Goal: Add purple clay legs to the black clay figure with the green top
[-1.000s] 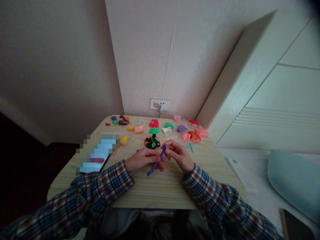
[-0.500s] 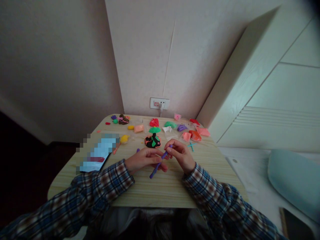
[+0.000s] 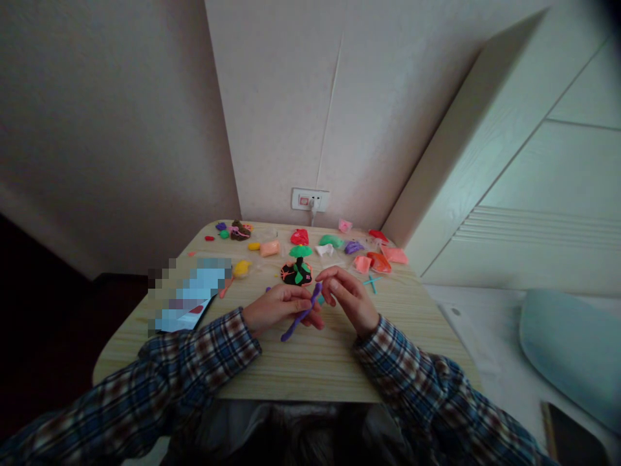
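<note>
A soft purple strip of modelling clay [image 3: 294, 329] runs slantwise through my left hand [image 3: 284, 307], held between thumb and fingers. It bends slightly, its lower end hanging free over the table. My right hand [image 3: 350, 296] is at the strip's upper end, index fingertip close to it or touching, fingers curved and apart. Another bit of purple clay [image 3: 268, 289] shows behind my left hand, mostly hidden. A small teal thing [image 3: 321, 300] peeks out between the hands. Just beyond them lies a black clay piece [image 3: 290, 274] with green and orange parts.
The wooden table [image 3: 310, 378] carries several bagged clay lumps, among them red [image 3: 299, 237], yellow [image 3: 241, 268] and orange [image 3: 379, 263] ones. A pixelated phone or tablet [image 3: 194, 298] lies left. Turquoise crossed sticks [image 3: 372, 283] lie right. A wall socket [image 3: 310, 199] is behind.
The right thumb and fingers have loosened from the purple strip's upper end. The strip has gone from straight to slightly bent, its lower end shifting left. The left hand stays in place.
</note>
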The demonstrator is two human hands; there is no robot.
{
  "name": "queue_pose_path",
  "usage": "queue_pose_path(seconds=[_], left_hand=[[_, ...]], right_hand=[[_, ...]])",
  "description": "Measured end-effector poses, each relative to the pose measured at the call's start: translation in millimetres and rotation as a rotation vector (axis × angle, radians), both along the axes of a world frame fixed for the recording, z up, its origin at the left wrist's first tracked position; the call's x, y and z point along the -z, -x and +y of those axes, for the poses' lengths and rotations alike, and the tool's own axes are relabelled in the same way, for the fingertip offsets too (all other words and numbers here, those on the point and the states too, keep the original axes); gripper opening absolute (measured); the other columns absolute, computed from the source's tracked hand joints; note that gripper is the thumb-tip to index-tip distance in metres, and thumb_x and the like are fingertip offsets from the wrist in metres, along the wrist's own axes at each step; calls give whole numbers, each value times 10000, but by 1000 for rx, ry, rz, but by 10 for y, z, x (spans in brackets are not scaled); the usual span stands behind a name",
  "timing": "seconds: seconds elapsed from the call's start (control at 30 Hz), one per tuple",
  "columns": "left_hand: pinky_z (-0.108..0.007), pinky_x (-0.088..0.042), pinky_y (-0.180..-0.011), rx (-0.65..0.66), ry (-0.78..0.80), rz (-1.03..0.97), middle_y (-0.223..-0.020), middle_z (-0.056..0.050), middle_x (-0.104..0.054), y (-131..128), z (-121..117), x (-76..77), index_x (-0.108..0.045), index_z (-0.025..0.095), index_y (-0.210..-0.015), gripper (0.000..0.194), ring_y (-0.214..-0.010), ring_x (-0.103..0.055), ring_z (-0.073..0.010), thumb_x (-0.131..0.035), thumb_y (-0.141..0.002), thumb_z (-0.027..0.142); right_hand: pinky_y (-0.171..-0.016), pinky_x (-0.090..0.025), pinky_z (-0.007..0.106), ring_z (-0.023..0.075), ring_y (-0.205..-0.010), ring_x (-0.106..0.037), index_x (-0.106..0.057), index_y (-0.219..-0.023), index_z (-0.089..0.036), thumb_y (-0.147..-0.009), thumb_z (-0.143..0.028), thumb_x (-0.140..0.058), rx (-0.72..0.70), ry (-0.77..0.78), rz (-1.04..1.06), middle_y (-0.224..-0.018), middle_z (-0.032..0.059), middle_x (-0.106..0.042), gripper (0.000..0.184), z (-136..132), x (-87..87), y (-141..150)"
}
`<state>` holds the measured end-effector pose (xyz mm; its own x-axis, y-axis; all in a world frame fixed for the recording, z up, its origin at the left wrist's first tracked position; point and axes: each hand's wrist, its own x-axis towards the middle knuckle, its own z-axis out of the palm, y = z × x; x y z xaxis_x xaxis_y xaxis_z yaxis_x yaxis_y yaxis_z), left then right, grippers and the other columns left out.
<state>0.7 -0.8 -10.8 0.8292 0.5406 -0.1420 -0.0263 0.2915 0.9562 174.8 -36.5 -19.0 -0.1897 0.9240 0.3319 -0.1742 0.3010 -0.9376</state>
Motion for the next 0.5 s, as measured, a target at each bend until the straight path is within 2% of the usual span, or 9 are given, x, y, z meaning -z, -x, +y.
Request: queue_pose_path(seconds=[0.23,0.4,0.5], left_hand=[[-216,-424,-612,-73,-30,3,-624,-46,-690,10,3,-5,-568,112,-678,261,-588,-605,-119,-747,-607,288],[-217,-430,-602,-34,-29,-9,-669,-79,-702,3,3,10,-601,95,-753,279,-607,-612,-127,-690,-676,349],[-218,-442,-613,-10,-24,4,-697,-95,-707,-3,-5,5,-609,88,-798,291,-635,-630,-137,-672,-698,354]], right_hand=[[-492,-299,221,79,-514,-401,-573,-895,-150,-842,-404,-494,57,3,51,-575,-31,-472,271,13,5,0],[-495,-319,217,80,-521,-414,-599,-917,-164,-811,-418,-535,37,20,11,-589,-30,-480,282,-6,-11,-3],[-492,-332,210,77,-519,-419,-628,-864,-167,-805,-415,-545,47,11,-23,-578,-28,-487,268,-10,-9,-12]])
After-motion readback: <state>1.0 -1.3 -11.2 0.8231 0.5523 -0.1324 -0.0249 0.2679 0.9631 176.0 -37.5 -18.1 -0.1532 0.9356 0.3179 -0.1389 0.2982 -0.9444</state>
